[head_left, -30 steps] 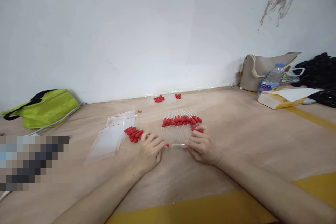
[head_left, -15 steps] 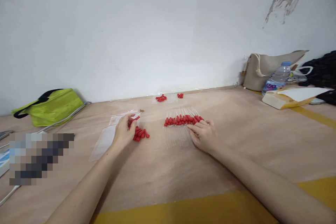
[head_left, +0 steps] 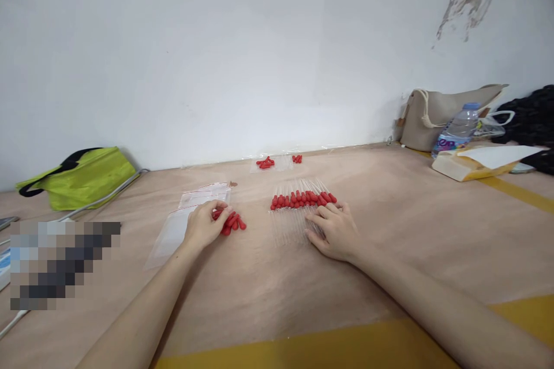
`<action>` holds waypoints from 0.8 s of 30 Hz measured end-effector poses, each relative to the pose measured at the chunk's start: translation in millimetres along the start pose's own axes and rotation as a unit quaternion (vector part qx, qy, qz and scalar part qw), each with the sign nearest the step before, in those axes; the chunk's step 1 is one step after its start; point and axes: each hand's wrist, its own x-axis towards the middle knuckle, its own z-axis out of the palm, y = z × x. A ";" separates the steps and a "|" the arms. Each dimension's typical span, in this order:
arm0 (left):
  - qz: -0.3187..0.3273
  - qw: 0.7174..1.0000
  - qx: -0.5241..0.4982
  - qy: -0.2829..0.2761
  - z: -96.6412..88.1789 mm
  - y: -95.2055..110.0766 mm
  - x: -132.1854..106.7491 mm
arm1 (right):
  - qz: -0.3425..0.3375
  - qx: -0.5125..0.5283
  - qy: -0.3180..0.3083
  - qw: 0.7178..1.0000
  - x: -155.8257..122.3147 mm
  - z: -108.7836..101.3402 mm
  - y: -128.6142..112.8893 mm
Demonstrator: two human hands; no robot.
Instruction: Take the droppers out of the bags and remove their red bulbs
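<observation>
My left hand (head_left: 204, 225) rests with curled fingers on a small heap of loose red rubber bulbs (head_left: 232, 222), fingertips closed on one or more of them. My right hand (head_left: 332, 228) lies fairly flat, fingers stretched out, over the near ends of a row of clear glass dropper tubes (head_left: 294, 222). Further back lies a row of droppers with red bulbs fitted (head_left: 302, 198). Clear zip bags (head_left: 182, 222) lie just left of my left hand.
More red bulbs on plastic (head_left: 272, 162) lie near the wall. A lime-green bag (head_left: 78, 177) sits at far left. At far right stand a beige bag (head_left: 445, 110), a water bottle (head_left: 455, 129) and a paper-covered parcel (head_left: 476, 161). A yellow stripe (head_left: 311, 351) runs along the near edge.
My left hand left the tubes, went left to the loose bulbs, lifted one briefly, and now rests low on the heap. My right hand flattened onto the glass tubes.
</observation>
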 end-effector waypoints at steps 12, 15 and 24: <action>0.199 0.975 0.095 -0.013 23.7 68.4 -9.0 | 0.025 0.024 0.012 0.999 0.2 2.3 1.2; 0.161 0.983 0.073 -0.059 39.7 86.7 4.7 | 0.047 0.033 0.031 0.998 -0.6 2.9 4.2; 0.027 0.995 0.000 -0.097 73.5 89.5 33.0 | 0.083 0.052 0.072 0.993 -0.6 3.1 12.8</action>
